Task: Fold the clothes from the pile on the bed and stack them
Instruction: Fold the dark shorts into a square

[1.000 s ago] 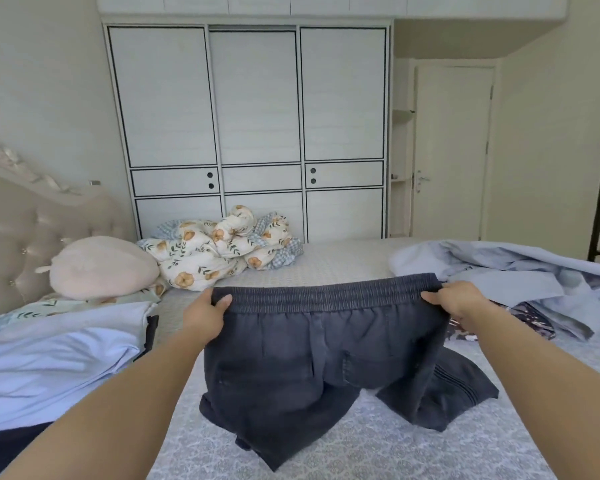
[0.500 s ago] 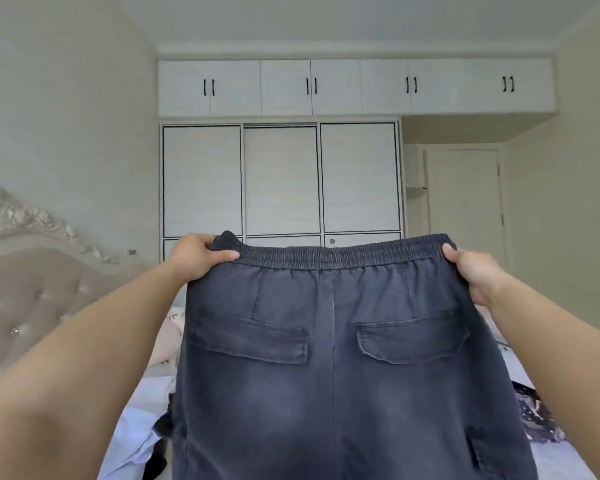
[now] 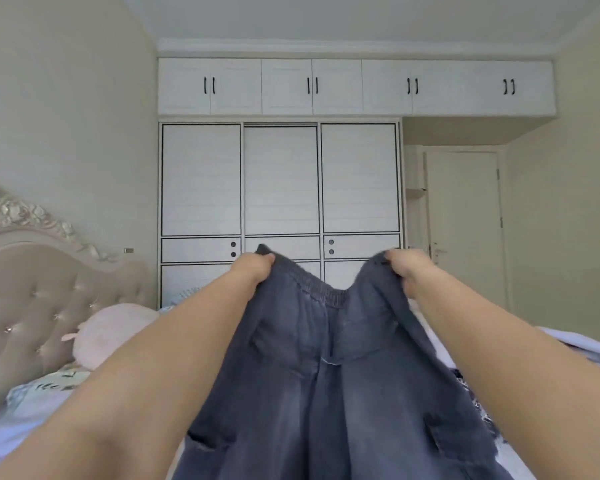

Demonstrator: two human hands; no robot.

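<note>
Head view: both hands, left hand [image 3: 252, 270] and right hand [image 3: 407, 268], pinch the dark trousers [image 3: 326, 375] by the slack waistband, lifted clear of the bed, likely to fold lengthwise.

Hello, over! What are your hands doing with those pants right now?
Left hand and right hand each have a grip on the waistband. Dark pants held up in the air, waistband sagging in the middle. Nothing in the way.

A home bedroom: tufted headboard [image 3: 32, 306], white built-in wardrobe [image 3: 281, 188], door [image 3: 465, 230].
</note>
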